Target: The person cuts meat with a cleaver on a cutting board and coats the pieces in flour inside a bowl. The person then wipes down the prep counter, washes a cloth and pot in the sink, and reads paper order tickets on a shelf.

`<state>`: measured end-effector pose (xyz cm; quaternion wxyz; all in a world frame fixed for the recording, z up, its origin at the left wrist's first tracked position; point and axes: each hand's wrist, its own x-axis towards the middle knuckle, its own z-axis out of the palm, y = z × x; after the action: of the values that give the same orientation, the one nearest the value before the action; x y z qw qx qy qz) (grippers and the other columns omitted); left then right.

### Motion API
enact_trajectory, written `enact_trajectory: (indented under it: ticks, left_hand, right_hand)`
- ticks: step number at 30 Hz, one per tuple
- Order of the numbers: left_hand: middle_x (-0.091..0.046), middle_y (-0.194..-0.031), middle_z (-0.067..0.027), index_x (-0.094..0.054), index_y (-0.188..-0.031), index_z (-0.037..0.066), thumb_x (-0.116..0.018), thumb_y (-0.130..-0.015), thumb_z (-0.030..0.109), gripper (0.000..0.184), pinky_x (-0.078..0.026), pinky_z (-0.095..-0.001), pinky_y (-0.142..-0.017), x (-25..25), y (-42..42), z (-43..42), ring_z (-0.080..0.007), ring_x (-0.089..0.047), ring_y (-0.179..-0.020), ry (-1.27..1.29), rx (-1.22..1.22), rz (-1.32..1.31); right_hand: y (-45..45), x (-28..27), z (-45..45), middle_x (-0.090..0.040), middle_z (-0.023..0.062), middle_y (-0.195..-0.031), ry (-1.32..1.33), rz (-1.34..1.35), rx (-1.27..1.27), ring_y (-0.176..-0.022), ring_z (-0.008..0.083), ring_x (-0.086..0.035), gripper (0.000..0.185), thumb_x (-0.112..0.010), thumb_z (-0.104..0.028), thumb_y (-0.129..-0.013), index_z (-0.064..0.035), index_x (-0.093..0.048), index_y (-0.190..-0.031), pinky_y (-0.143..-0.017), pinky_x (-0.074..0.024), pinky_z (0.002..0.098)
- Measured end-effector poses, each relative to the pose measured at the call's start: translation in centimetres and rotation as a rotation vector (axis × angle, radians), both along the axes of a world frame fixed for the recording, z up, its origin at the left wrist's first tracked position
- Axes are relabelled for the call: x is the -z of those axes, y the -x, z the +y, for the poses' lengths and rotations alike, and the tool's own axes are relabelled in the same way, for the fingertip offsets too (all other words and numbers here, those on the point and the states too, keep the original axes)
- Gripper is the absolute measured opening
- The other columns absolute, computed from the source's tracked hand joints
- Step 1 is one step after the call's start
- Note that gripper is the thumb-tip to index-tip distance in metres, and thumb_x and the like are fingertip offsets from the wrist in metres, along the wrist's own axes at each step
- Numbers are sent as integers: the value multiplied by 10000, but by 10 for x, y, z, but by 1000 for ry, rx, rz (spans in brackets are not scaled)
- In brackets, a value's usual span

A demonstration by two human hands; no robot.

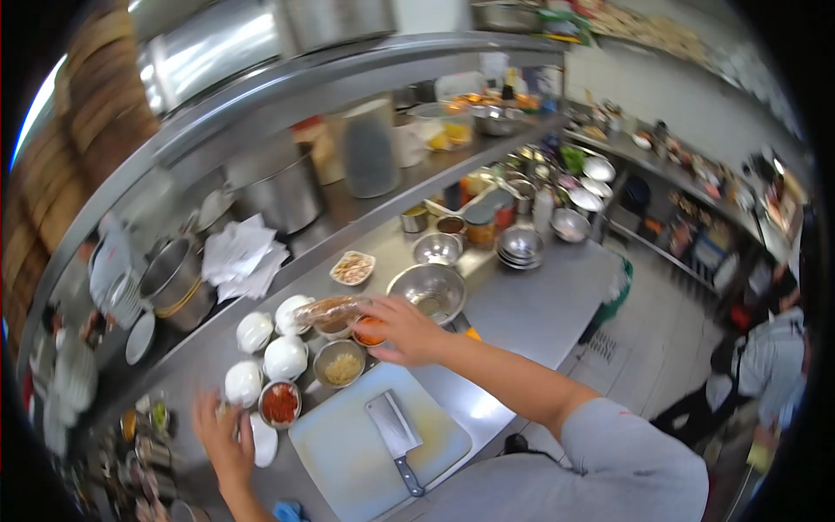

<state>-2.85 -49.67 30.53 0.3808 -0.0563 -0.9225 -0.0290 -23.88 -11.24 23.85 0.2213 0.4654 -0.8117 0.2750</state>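
My right hand [402, 331] grips one end of a clear plastic bag with something brown in it [329, 311], held over the small bowls. Below that hand are a bowl of orange food [369, 331] and a metal bowl of pale yellow chopped food [339, 364]. My left hand [223, 435], slightly blurred, has its fingers apart and nothing visible in them. It is beside a white spoon-like dish [263, 440] and a bowl of red chopped food [280, 404]. A cleaver [394, 424] lies on the white cutting board [330, 444], its handle towards me.
Several white rounded bowls [285, 358] stand left of the small bowls. A large metal bowl [426, 291] and stacked metal bowls [520, 248] sit farther back. A steel shelf [435, 178] runs above the counter. At right stands another person [765, 365].
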Motion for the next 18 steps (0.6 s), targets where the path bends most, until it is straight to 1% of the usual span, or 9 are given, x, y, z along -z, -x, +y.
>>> enact_trajectory:
  ticks: [3,5,6,8,9,11,13,15,18]
  left_hand:
    - [-652,-1392,-221,-670,-1343,20,-795,-862,125,508,-409,-490,-1179,90,-47,-50,-421,-564,-1356,-298,-156,-503]
    - [-689,-1357,-227,-641,-1401,9,-831,-844,158,607,-479,-475,-1113,126,-63,-61,-408,-632,-1286,-72,-110,-964]
    - [-689,-1357,-227,-641,-1401,9,-831,-844,158,607,-479,-475,-1113,126,-59,-59,-408,-632,-1286,-69,-104,-964]
    - [-568,-1504,-282,-566,-1505,52,-752,-929,461,731,-398,-497,-1197,117,-53,-51,-430,-495,-1440,-154,-291,-1455]
    - [-568,-1504,-282,-566,-1505,52,-752,-929,461,731,-398,-497,-1197,98,-44,-29,-430,-495,-1440,-145,-297,-1456]
    - [-699,-1345,-236,-636,-1411,3,-870,-830,206,658,-519,-470,-1061,32,-11,52,-406,-665,-1241,-224,-137,-1002]
    - [-704,-1328,-231,-650,-1397,15,-895,-812,225,668,-528,-445,-1049,-20,16,127,-388,-672,-1229,-160,94,-785]
    - [-716,-1306,-212,-669,-1371,33,-897,-812,226,634,-531,-418,-1043,-78,50,208,-376,-682,-1205,-280,246,-864]
    - [-709,-1276,-163,-712,-1273,53,-870,-825,163,487,-560,-465,-976,-129,115,313,-391,-686,-1151,-32,774,-621]
  right_hand:
    - [-46,115,87,-340,186,-1679,-376,-188,412,-1558,465,-263,666,-718,-424,-968,-275,-491,-1576,-1230,-236,698]
    - [-81,168,127,-329,213,-1674,-428,-446,660,-1563,477,-243,704,-720,-442,-965,-284,-453,-1597,-1225,-222,718]
    - [-92,181,140,-328,212,-1671,-491,-452,717,-1549,474,-270,713,-722,-441,-960,-285,-447,-1599,-1218,-257,695]
    - [-102,216,163,-328,211,-1669,-545,-468,772,-1536,472,-297,722,-724,-440,-954,-285,-442,-1600,-1210,-293,672]
    - [-96,245,174,-386,208,-1624,-450,-476,752,-1482,445,-374,708,-730,-429,-944,-279,-464,-1583,-1173,-353,626]
    - [-85,264,189,-444,204,-1579,-344,-493,719,-1427,419,-451,694,-737,-418,-934,-272,-486,-1565,-1136,-413,580]
    - [-76,261,208,-591,164,-1374,-258,-578,661,-1264,356,-565,525,-748,-379,-919,-235,-617,-1407,-1019,-483,501]
    - [-72,231,238,-623,144,-1260,-199,-572,670,-1189,349,-591,422,-763,-360,-902,-213,-666,-1286,-979,-498,494]
    - [-47,230,297,-650,119,-1127,-91,-522,746,-1098,341,-617,283,-780,-330,-884,-170,-713,-1108,-917,-516,490]
